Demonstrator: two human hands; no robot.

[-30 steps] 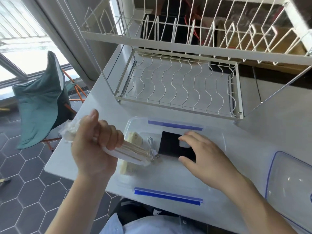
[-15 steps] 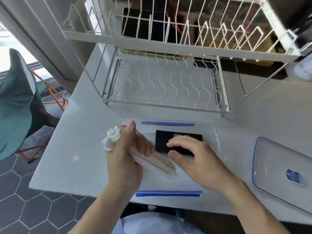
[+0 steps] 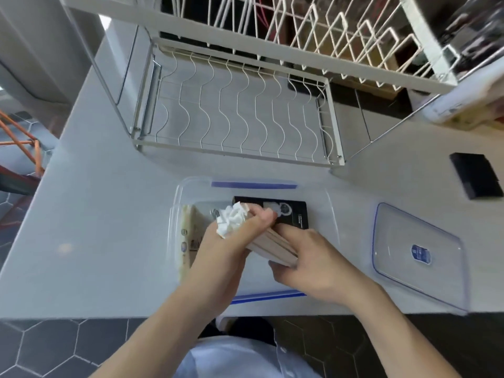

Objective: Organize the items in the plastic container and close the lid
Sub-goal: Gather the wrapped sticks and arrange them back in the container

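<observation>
A clear plastic container [image 3: 324, 211] with blue clips stands open on the white table in front of me. Inside lie a black flat box [image 3: 297, 214] at the back and a beige packet [image 3: 191, 236] along the left wall. My left hand [image 3: 231, 241] grips a clear bag of wooden sticks [image 3: 272, 248] over the container, the bag's crumpled white top poking out above my fist. My right hand [image 3: 311, 257] holds the lower end of the bag, fingers curled under it. The clear lid [image 3: 417, 255] with a blue rim lies flat to the right.
A white wire dish rack [image 3: 240, 110] stands just behind the container, its upper tier overhanging. A black rectangular object [image 3: 476, 178] lies at the far right of the table. The table's front edge runs just below the container, with dark hexagon floor tiles beyond.
My left hand has brought the bag of sticks to the right, down over the container. My right hand has left the black box and taken the bag's lower end. The camera tilted down.
</observation>
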